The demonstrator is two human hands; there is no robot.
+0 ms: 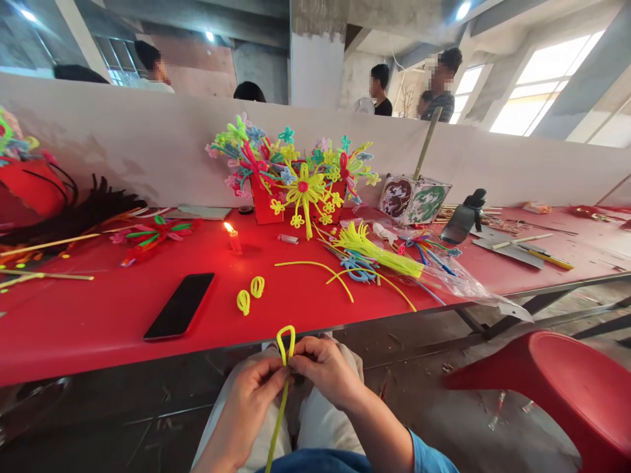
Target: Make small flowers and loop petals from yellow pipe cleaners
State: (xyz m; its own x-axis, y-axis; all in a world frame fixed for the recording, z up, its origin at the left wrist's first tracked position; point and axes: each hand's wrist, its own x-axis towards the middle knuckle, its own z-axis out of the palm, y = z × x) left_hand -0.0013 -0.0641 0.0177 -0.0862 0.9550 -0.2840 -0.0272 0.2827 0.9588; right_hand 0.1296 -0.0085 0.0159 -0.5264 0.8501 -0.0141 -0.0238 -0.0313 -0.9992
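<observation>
Over my lap, my left hand (262, 384) and my right hand (323, 368) pinch a yellow pipe cleaner (279, 424) between them. Its upper end is bent into a narrow loop above my fingertips, and a long straight tail hangs down past my left hand. Both hands are closed, with their fingertips close together at the base of the loop. Just beyond them on the red table (172, 358) lie two small yellow looped pieces (257, 287). Two loose, curved yellow pipe cleaners (320, 264) rest farther right.
A lit red candle (234, 242) stands behind a black phone (181, 305). Pipe-cleaner flowers (303, 187) fill a red box at the back. A bundle of yellow pipe cleaners (382, 256) lies near blue scissors (358, 268). A red stool (576, 374) stands at right; people are beyond the partition.
</observation>
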